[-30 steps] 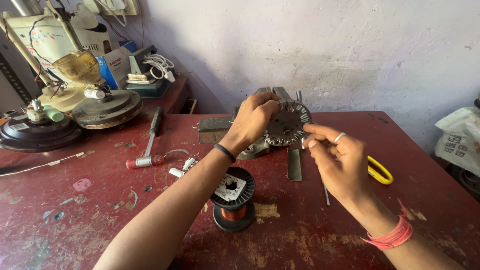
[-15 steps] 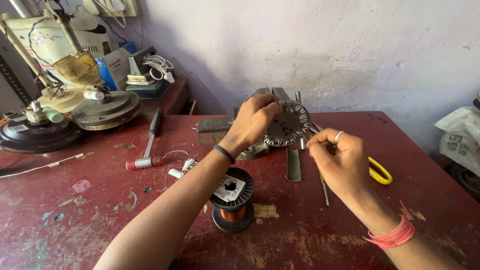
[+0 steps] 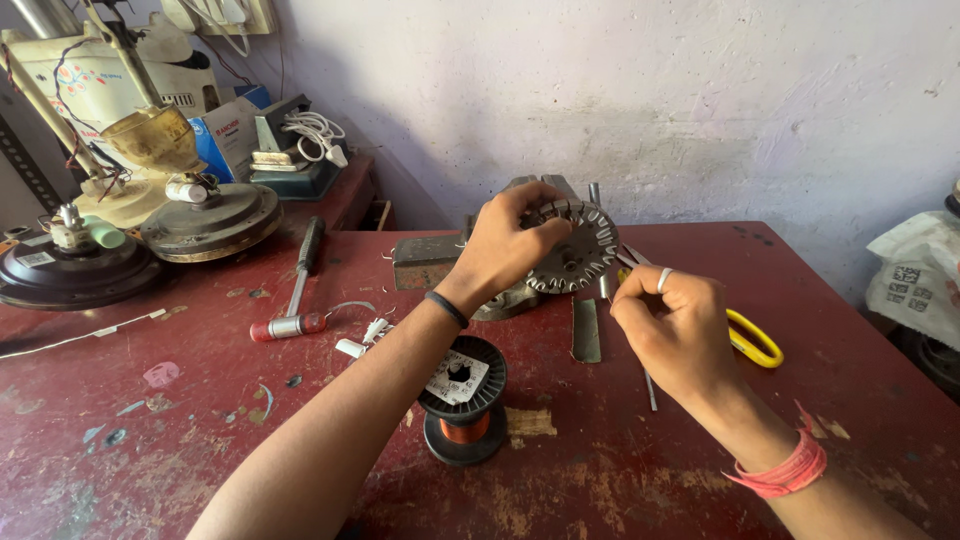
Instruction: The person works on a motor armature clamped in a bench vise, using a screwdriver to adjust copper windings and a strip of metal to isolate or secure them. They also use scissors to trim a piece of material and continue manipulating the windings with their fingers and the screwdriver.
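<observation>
A round slotted metal motor core (image 3: 578,250) stands on edge, clamped in a small bench vise (image 3: 440,255) on the red table (image 3: 200,430). My left hand (image 3: 505,245) grips the core's upper left rim. My right hand (image 3: 670,325), wearing a ring, is pinched closed just right of the core, fingertips near its lower slots; what it pinches is too thin to make out. A black spool of copper wire (image 3: 462,395) stands in front of the vise, between my forearms.
Yellow-handled scissors (image 3: 752,338) lie right of my right hand. A red-handled hammer (image 3: 295,285) lies to the left. A flat metal strip (image 3: 586,330) and thin rod (image 3: 650,388) rest near the core. Fan motor housings (image 3: 210,220) and a white bag (image 3: 920,275) border the table.
My right hand has moved down and closer to me, closing into a tighter pinch by the core's lower right. My left hand keeps its hold on the core.
</observation>
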{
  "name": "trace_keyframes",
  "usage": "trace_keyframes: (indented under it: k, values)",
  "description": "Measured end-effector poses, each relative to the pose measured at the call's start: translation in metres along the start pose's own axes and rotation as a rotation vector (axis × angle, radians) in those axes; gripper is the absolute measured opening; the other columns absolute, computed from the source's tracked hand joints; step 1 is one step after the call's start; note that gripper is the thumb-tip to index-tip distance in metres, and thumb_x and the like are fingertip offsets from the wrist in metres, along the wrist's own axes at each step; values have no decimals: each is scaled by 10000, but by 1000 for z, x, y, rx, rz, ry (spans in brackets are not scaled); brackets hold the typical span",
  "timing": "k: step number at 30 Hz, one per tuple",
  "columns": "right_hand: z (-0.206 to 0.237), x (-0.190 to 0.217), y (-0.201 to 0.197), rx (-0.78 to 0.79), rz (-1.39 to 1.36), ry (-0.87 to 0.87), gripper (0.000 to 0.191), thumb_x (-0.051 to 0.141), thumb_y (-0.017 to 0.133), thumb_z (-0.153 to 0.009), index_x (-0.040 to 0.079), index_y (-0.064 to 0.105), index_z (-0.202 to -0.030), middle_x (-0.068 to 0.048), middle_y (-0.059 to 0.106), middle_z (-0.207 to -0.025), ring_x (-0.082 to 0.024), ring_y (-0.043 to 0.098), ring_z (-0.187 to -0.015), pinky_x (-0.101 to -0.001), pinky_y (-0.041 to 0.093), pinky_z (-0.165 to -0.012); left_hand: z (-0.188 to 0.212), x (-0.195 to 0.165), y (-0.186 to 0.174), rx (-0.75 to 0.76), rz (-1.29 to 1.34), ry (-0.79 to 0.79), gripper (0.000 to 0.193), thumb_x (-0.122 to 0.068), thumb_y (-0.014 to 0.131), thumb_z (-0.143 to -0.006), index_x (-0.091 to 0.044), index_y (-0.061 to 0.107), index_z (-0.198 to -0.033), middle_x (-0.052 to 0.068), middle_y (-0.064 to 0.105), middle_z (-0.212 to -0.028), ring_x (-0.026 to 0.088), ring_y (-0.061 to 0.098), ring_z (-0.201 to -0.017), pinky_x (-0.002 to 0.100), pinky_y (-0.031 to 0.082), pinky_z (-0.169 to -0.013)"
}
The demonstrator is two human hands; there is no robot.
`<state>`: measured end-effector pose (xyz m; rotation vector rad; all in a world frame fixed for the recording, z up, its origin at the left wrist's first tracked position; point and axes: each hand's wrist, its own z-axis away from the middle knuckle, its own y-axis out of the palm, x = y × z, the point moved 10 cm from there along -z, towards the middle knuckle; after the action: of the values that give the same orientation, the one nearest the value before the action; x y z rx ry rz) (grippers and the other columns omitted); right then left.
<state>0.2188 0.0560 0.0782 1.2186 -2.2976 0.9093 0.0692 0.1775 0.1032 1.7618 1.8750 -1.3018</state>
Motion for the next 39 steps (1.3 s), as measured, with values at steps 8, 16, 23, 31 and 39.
trace_keyframes:
  k: [8,16,23,31,39]
  values:
    - [0,6,3,42,-7,-11,190,-50,560,-794,2,618,-621,40,525,-526,-13,404,-478,-240,263,-405,-4,3,3,1,-37,12,452,-274,739,-797,-9,713,-1162,135,769,-1027,213,754,-941,343,597,-864]
    - [1,8,1,23,-7,-70,190,-50,536,-789,2,547,-607,37,484,-531,-20,392,-506,-252,273,-431,-2,3,-1,-19,-38,-40,467,-342,779,-798,32,748,-1076,155,789,-930,183,769,-830,322,608,-782]
    - [0,2,1,28,-2,-46,211,-48,521,-772,4,531,-567,29,460,-483,-28,375,-471,-266,246,-415,-1,1,0,10,-34,-55,462,-357,764,-817,36,749,-1060,147,789,-893,173,763,-804,324,603,-763]
    - [3,-7,-10,-79,-53,-43,212,-45,509,-790,7,564,-593,33,475,-486,-22,381,-456,-259,244,-414,-2,0,-3,-13,107,30,405,-185,680,-812,-34,732,-1184,136,787,-1049,199,754,-960,330,592,-886]
    - [7,-12,-27,-230,-124,-92,222,-52,478,-844,-1,618,-679,-11,536,-555,-54,451,-506,-233,310,-471,7,-28,1,29,43,244,427,-99,805,-825,-80,660,-1227,114,764,-1128,218,745,-1082,358,602,-970]
